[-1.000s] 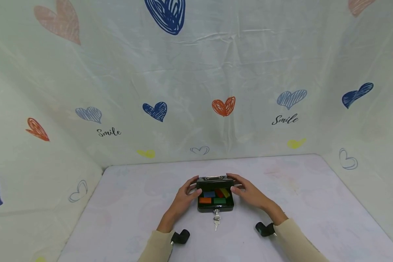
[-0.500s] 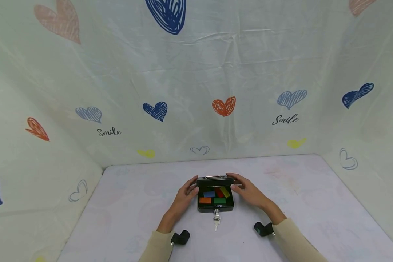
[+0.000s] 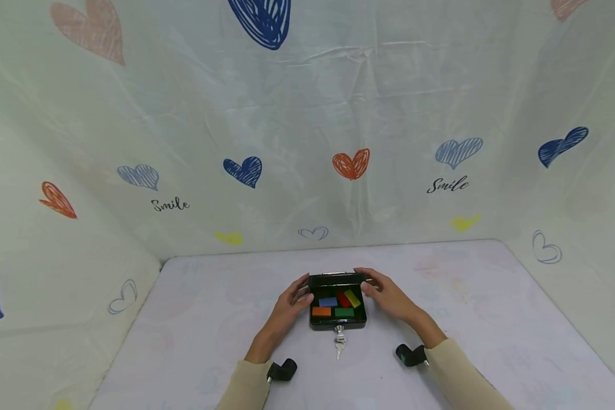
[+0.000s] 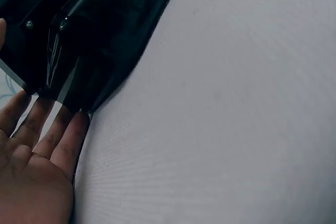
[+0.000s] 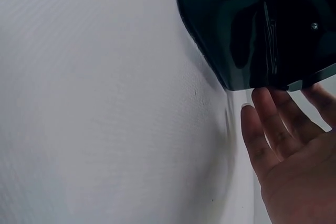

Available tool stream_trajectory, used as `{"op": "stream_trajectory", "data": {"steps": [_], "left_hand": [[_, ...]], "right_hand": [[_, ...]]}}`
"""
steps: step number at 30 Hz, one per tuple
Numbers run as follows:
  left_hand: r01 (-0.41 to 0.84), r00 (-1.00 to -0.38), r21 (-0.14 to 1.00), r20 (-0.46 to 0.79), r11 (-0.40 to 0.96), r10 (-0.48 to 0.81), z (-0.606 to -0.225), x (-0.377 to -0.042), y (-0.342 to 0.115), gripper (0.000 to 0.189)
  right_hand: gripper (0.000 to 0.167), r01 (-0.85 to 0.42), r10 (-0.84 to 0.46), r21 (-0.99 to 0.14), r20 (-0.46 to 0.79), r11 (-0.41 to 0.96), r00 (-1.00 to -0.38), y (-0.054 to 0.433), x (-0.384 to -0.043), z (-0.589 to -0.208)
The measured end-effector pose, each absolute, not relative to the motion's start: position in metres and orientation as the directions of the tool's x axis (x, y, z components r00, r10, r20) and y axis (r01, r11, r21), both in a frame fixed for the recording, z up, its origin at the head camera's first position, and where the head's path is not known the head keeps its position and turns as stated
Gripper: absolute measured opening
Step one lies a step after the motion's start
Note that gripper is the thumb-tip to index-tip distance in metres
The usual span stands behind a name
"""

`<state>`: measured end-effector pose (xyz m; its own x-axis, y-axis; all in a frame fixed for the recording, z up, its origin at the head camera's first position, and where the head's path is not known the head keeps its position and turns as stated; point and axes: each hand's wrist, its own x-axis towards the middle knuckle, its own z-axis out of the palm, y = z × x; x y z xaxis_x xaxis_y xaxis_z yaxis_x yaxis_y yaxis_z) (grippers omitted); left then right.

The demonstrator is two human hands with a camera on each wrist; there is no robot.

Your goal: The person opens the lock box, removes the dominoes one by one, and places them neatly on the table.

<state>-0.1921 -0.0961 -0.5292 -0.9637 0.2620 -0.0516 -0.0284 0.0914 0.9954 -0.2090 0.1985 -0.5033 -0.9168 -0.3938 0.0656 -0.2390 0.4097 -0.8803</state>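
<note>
A small black cash box (image 3: 320, 325) sits on the table with its lid (image 3: 336, 281) raised. Inside lie a blue block (image 3: 328, 302), an orange block (image 3: 321, 311), a green block (image 3: 344, 312), a red block (image 3: 342, 299) and a yellow block (image 3: 352, 298). Keys (image 3: 340, 345) hang from the front lock. My left hand (image 3: 287, 307) holds the lid's left side, thumb in front and fingers behind. On the opposite side, my right hand (image 3: 391, 298) holds the lid the same way. Both wrist views show fingertips at the dark box's rear corner.
The box stands on a white table (image 3: 210, 307), nearer its back edge. Behind and at both sides hangs a pale curtain (image 3: 287, 114) printed with hearts. A black wrist camera (image 3: 283, 370) is on the left wrist, another wrist camera (image 3: 411, 355) on the right.
The lid has tilted further back, so more of its inside and the blocks shows and its top handle is mostly hidden. Both hands have stayed at its sides.
</note>
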Motion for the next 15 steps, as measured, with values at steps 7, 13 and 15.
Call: {"op": "stream_trajectory", "data": {"steps": [7, 13, 15], "left_hand": [[-0.035, -0.962, 0.998, -0.047, 0.048, 0.269, -0.5320, -0.1944, -0.0952, 0.072], [-0.033, -0.961, 0.999, -0.043, 0.040, 0.274, -0.5338, -0.1942, -0.0956, 0.074], [-0.034, -0.960, 0.999, -0.043, 0.037, 0.276, -0.5342, -0.1941, -0.0959, 0.074]], "right_hand": [[0.054, -0.227, -0.377, -0.889, 0.068, 0.397, -0.924, 0.1964, -0.2097, -0.5013], [0.053, -0.194, -0.347, -0.892, 0.046, 0.408, -0.937, 0.1935, -0.2101, -0.5022], [0.055, -0.174, -0.333, -0.894, 0.029, 0.413, -0.942, 0.1919, -0.2099, -0.5022]]}}
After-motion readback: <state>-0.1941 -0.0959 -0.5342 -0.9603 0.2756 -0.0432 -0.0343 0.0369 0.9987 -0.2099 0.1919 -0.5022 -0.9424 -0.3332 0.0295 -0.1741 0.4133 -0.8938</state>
